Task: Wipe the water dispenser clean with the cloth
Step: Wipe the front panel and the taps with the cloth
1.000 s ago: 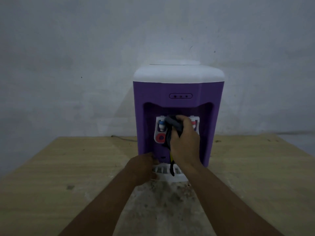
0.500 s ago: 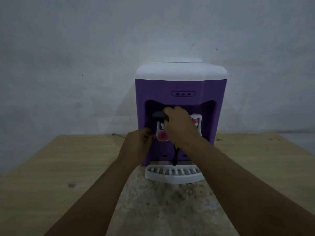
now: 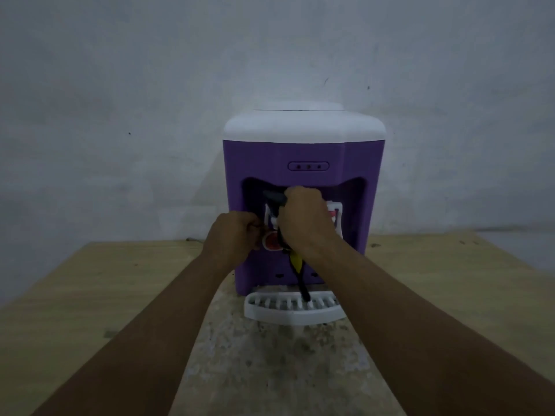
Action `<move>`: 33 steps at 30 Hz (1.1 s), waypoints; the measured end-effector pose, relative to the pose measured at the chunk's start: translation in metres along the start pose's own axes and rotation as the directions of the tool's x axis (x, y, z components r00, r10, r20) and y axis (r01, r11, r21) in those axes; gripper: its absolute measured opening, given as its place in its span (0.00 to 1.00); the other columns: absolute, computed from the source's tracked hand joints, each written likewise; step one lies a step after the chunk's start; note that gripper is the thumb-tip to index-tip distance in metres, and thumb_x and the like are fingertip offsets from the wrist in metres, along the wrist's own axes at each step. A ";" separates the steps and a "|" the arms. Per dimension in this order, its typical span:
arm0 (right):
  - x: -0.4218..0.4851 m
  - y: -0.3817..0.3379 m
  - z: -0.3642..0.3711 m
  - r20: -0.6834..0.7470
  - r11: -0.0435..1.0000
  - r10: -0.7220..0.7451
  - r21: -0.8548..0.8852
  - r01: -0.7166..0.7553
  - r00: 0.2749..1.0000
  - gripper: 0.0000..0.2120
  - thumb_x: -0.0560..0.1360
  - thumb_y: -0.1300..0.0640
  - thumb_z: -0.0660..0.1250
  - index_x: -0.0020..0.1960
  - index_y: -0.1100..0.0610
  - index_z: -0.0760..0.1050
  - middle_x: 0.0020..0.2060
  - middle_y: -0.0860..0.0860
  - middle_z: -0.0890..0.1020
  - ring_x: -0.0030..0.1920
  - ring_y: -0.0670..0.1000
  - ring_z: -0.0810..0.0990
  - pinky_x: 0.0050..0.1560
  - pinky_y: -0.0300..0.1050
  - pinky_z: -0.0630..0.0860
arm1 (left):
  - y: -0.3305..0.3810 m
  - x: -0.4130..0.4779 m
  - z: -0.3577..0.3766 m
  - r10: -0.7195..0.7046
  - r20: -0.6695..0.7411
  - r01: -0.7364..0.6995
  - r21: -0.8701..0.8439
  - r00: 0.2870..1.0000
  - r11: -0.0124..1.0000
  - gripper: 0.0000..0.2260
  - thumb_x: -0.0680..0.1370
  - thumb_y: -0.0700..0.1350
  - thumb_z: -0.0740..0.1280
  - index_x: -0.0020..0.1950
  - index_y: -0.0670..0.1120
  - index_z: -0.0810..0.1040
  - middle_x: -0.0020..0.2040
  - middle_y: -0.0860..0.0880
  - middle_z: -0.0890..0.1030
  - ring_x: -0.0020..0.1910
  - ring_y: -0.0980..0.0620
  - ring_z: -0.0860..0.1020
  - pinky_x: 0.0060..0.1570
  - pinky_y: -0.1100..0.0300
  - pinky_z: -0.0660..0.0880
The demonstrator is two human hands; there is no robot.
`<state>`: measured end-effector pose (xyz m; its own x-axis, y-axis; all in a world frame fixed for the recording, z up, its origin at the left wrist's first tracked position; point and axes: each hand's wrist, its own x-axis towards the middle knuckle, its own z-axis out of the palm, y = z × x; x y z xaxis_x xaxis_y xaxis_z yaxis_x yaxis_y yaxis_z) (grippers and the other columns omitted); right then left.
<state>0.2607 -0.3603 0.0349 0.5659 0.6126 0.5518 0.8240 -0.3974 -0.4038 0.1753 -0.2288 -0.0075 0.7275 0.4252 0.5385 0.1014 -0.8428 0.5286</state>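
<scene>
Head view: we see the boxy purple water dispenser, matte plastic under a smooth rounded white lid, standing on a pale wood-grain table against a rough grey wall. The right hand grips a dark, bunched cloth inside the tap recess, against the white tap panel. A thin strip of cloth dangles to the slotted white drip tray. The left hand sits curled at the recess's left edge; we cannot tell whether it holds anything.
</scene>
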 end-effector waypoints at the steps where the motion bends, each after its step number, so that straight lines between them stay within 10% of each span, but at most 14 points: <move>1: -0.001 -0.001 0.001 -0.008 1.000 -0.014 0.027 0.014 1.000 0.17 0.77 0.66 0.60 0.32 0.55 0.61 0.32 0.51 0.70 0.30 0.45 0.65 0.28 0.36 0.57 | 0.000 0.001 0.000 -0.013 0.013 0.013 0.000 1.000 1.000 0.07 0.77 0.36 0.67 0.40 0.39 0.82 0.37 0.44 0.84 0.32 0.52 0.82 0.32 0.56 0.79; 9: 0.012 0.005 0.002 -0.053 0.841 0.444 0.370 -0.395 0.895 0.17 0.77 0.63 0.63 0.31 0.58 0.66 0.30 0.51 0.71 0.31 0.49 0.71 0.28 0.40 0.63 | 0.003 0.002 -0.005 -0.022 0.074 0.025 -0.042 0.997 0.999 0.05 0.76 0.37 0.68 0.44 0.43 0.83 0.37 0.45 0.85 0.34 0.53 0.84 0.37 0.55 0.81; 16: -0.003 0.001 0.024 -0.228 0.924 0.216 0.362 -0.123 0.949 0.07 0.74 0.54 0.65 0.39 0.54 0.75 0.39 0.55 0.79 0.37 0.51 0.76 0.33 0.43 0.69 | 0.003 0.002 -0.005 -0.020 0.078 0.021 -0.016 0.997 1.000 0.09 0.76 0.37 0.67 0.36 0.45 0.79 0.36 0.44 0.84 0.33 0.53 0.83 0.33 0.56 0.79; 24: 0.017 -0.022 0.007 -0.024 0.628 0.630 0.604 -0.491 0.776 0.13 0.74 0.60 0.67 0.32 0.59 0.70 0.27 0.50 0.74 0.26 0.47 0.71 0.22 0.37 0.62 | 0.002 0.000 -0.005 0.000 0.049 -0.002 0.043 0.999 0.999 0.08 0.74 0.33 0.64 0.42 0.39 0.84 0.37 0.45 0.85 0.33 0.51 0.81 0.34 0.58 0.77; 33: 0.009 -0.015 0.010 0.009 0.569 0.570 0.717 -0.403 0.822 0.08 0.73 0.61 0.68 0.36 0.61 0.74 0.28 0.51 0.75 0.28 0.48 0.73 0.28 0.38 0.70 | 0.000 0.000 -0.006 0.045 0.056 -0.047 0.040 0.997 0.998 0.09 0.74 0.33 0.64 0.37 0.42 0.80 0.34 0.48 0.83 0.30 0.57 0.78 0.28 0.71 0.66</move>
<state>0.2532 -0.3422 0.0381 0.9344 0.2826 0.2168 0.2211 0.0167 -0.9751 0.1716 -0.2269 -0.0032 0.7681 0.3678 0.5242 0.0941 -0.8746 0.4757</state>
